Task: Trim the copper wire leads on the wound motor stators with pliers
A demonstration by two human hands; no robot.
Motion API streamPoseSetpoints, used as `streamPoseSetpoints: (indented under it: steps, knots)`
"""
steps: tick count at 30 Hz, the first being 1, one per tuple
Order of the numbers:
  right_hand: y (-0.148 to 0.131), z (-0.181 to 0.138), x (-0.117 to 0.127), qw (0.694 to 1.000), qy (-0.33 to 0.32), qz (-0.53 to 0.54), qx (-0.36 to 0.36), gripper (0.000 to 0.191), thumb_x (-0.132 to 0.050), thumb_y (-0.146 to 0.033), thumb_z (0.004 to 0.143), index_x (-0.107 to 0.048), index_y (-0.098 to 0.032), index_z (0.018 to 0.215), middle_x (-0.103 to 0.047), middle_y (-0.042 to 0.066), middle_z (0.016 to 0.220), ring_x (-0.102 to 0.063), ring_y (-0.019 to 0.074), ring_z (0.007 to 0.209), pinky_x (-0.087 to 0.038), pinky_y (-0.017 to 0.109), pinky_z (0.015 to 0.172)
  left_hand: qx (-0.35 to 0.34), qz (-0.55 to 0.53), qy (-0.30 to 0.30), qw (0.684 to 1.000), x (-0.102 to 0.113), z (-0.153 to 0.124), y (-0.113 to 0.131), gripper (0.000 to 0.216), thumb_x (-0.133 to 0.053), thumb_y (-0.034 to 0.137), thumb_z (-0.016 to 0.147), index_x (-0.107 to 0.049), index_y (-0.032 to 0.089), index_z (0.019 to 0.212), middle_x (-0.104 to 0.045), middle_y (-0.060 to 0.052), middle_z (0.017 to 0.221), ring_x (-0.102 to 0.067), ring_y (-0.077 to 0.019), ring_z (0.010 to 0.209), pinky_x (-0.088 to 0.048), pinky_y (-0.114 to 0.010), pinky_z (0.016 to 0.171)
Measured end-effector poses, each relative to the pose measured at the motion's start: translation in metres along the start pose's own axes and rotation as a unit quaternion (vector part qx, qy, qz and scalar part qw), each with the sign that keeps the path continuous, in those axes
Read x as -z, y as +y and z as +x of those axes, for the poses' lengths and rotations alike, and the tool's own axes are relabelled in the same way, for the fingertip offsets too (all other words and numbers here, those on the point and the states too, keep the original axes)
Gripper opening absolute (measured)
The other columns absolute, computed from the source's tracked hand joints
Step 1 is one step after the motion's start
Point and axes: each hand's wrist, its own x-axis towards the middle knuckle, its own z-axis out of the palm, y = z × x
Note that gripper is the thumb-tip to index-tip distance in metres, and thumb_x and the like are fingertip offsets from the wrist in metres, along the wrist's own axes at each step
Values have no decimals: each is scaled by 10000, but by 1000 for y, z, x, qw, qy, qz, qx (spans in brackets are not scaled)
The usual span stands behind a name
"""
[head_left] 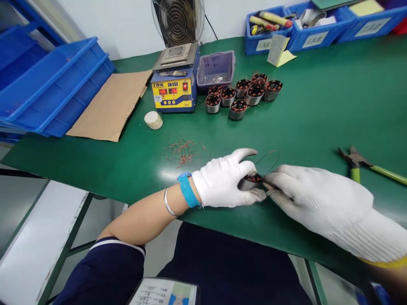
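Observation:
Both my hands wear white gloves near the front edge of the green table [318,114]. My left hand [224,180] is wrapped round a small metal stator with copper windings [251,181], which sits on the table. My right hand [313,201] meets it from the right, fingers pinched at the stator's side where a thin dark wire [270,154] loops up behind. What the right fingertips pinch is too small to name. A blue band and a metal bangle sit on my left wrist.
Several more wound stators [243,95] cluster behind, beside a grey tray [216,67] and a yellow-blue solder pot [174,84] under a fan. Copper wire clippings [181,150], a tape roll [153,120], cardboard [111,103], blue bins [54,84], green-handled pliers [362,163] at right.

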Motion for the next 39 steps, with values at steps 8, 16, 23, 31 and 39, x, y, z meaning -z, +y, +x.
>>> streamPoseSetpoints:
  steps: [8, 16, 23, 31, 39]
  knots:
    - [8, -12, 5, 947, 202, 194, -160, 549, -620, -703, 777, -692, -337, 1180, -788, 59, 1093, -752, 332, 942, -596, 500, 734, 14, 53, 24, 998, -13, 4, -3, 413, -764, 493, 855, -663, 179, 1104, -671, -134, 1262, -700, -275, 1013, -567, -381, 814]
    - [-13, 24, 1, 836, 134, 478, -234, 586, -623, -397, 785, -600, -249, 1352, -746, 41, 909, -722, 241, 854, -599, 465, 825, 165, -213, 78, 960, -15, 8, 0, 1020, -856, 496, 685, -376, 239, 1547, -724, -53, 1120, -737, -272, 995, -581, -424, 905]
    - [3, 28, 2, 649, 72, 726, -216, 524, -756, -302, 681, -595, -228, 1174, -593, -58, 703, -618, 137, 621, -517, 297, 580, 139, -189, 63, 970, -14, 8, -4, 1110, -842, 518, 715, -276, 272, 1637, -763, -47, 1162, -742, -304, 1090, -576, -442, 979]
    - [7, 28, 6, 672, -21, 717, -184, 572, -770, -312, 623, -671, -233, 1181, -684, -2, 745, -440, 102, 491, -351, 277, 429, 177, -114, 28, 977, -9, 9, 4, 1173, -847, 569, 704, -245, 230, 1653, -753, -105, 1288, -676, -373, 1268, -535, -520, 1077]
    - [1, 37, -1, 646, 12, 709, -282, 588, -800, -269, 635, -666, -208, 1205, -781, 67, 931, -375, 74, 500, -322, 253, 416, 149, -163, -36, 975, -1, 10, -1, 1179, -848, 474, 714, -198, 206, 1659, -726, -90, 1366, -641, -330, 1341, -539, -447, 1109]
